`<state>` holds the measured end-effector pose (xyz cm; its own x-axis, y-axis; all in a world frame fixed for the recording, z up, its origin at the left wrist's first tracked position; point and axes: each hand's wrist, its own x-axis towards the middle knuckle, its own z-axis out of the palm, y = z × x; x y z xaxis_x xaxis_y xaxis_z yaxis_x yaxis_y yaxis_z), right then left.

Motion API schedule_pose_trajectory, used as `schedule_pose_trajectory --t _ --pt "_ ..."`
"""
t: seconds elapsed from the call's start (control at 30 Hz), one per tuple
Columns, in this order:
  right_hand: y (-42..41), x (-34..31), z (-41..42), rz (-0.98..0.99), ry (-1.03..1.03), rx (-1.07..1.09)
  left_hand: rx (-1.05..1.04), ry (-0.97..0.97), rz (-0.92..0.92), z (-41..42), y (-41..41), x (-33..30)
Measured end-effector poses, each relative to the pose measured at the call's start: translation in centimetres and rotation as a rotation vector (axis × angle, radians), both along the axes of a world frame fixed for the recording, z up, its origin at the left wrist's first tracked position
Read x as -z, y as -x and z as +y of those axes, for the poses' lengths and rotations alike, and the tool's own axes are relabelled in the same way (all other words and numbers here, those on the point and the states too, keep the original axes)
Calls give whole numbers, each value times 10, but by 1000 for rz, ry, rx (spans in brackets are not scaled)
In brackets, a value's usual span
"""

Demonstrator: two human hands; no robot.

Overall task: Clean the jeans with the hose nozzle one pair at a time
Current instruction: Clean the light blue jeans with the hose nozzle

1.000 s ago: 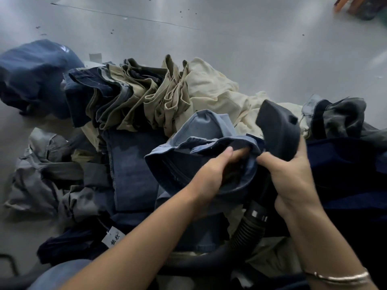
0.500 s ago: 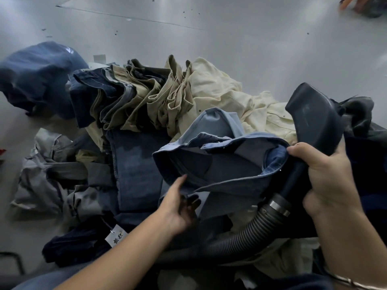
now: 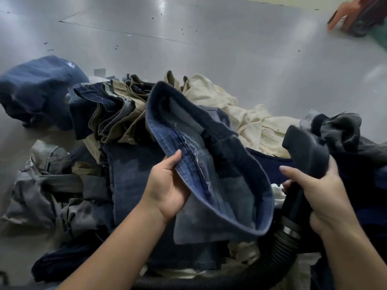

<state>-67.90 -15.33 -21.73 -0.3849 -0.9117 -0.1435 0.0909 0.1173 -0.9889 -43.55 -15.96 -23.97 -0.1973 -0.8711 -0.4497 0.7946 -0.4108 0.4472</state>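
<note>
A pair of blue jeans (image 3: 211,164) is lifted in front of me, its opening gaping and the lighter inside with loose threads showing. My left hand (image 3: 167,185) pinches the left edge of that opening, thumb on top. My right hand (image 3: 322,195) grips the black hose nozzle (image 3: 307,151), which points up and away, just right of the jeans. A ribbed black hose (image 3: 278,254) runs down from the nozzle under the jeans.
A heap of folded dark-blue, khaki and cream trousers (image 3: 125,109) lies behind on the grey floor (image 3: 188,38). Grey garments (image 3: 46,185) sprawl at the left, a blue bundle (image 3: 37,91) farther left, dark clothes (image 3: 345,130) at the right.
My left hand let go, then took the left edge of the jeans' opening and spread it wide. The nozzle moved out to the right of the jeans.
</note>
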Motion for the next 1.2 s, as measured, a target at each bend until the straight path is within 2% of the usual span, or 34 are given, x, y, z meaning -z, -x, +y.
schedule_pose_trajectory --t 0.13,0.27,0.4,0.5,0.63,0.8,0.9,1.0,1.1,1.2 --pt "-16 -32 17 49 222 -157 124 33 -41 1 11 -11" --pt "-41 -40 38 49 290 -469 112 73 -27 -6 16 -12" --pt "-63 -19 49 6 293 -604 119 68 56 -15 16 -7" --pt "-54 -8 32 47 311 -485 93 34 97 -17 11 2" --pt "-33 -4 -9 -19 368 -258 120 63 114 -15 5 1" --pt "-15 7 -35 -138 232 -72 29 147 189 -8 0 -10" --pt "-17 6 -32 -144 193 -92 34 83 66 -4 18 -11" --pt "-22 -7 -20 -72 257 -229 22 -27 45 -9 27 -14" --pt "-21 -19 1 -53 288 -436 -91 37 112 -17 16 -19" --pt "-19 -24 25 6 185 -655 -145 121 200 -21 2 -21"
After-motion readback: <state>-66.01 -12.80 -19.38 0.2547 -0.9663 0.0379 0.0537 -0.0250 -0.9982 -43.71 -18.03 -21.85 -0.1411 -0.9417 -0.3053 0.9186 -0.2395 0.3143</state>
